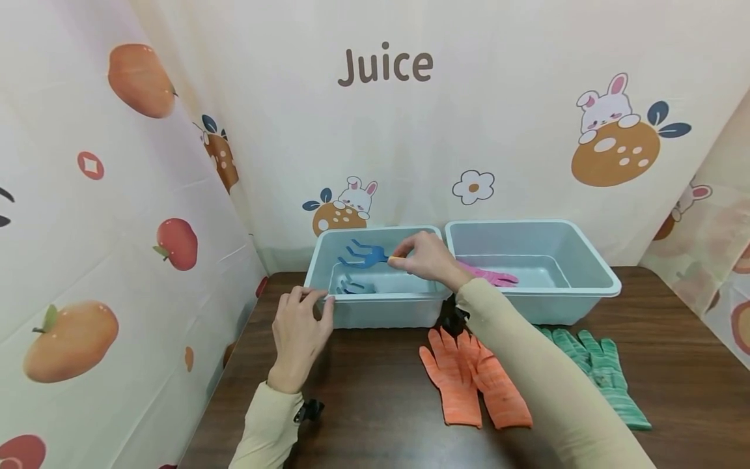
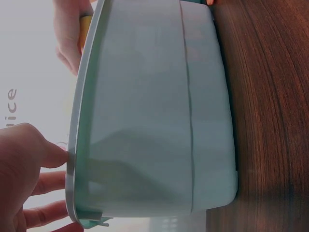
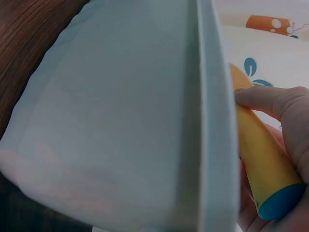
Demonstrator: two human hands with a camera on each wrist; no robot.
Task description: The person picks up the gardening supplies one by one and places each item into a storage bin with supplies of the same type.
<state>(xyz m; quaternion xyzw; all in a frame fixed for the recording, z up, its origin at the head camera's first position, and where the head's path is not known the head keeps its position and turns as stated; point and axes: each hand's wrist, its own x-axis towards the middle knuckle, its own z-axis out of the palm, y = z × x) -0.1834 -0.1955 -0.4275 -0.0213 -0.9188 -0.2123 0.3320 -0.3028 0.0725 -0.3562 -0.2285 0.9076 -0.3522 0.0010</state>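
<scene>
My right hand (image 1: 430, 260) pinches a hand rake by its yellow handle (image 3: 265, 154), whose butt end is teal. The rake's blue tines (image 1: 364, 255) point left over the left pale-blue plastic bin (image 1: 387, 316). Inside that bin lies another pronged tool (image 1: 354, 286), partly hidden by the front wall. My left hand (image 1: 300, 332) rests on the bin's front left corner; in the left wrist view the thumb and spread fingers (image 2: 50, 182) touch the rim, fingertips partly hidden behind it.
A second pale-blue bin (image 1: 562, 303) stands to the right with a pink glove (image 1: 495, 277) in it. Orange gloves (image 1: 459, 384) lie on the dark wooden table (image 1: 363, 404) in front. Green gloves (image 1: 609, 371) lie farther right, partly behind my right sleeve. A printed curtain (image 1: 498, 130) hangs behind the bins.
</scene>
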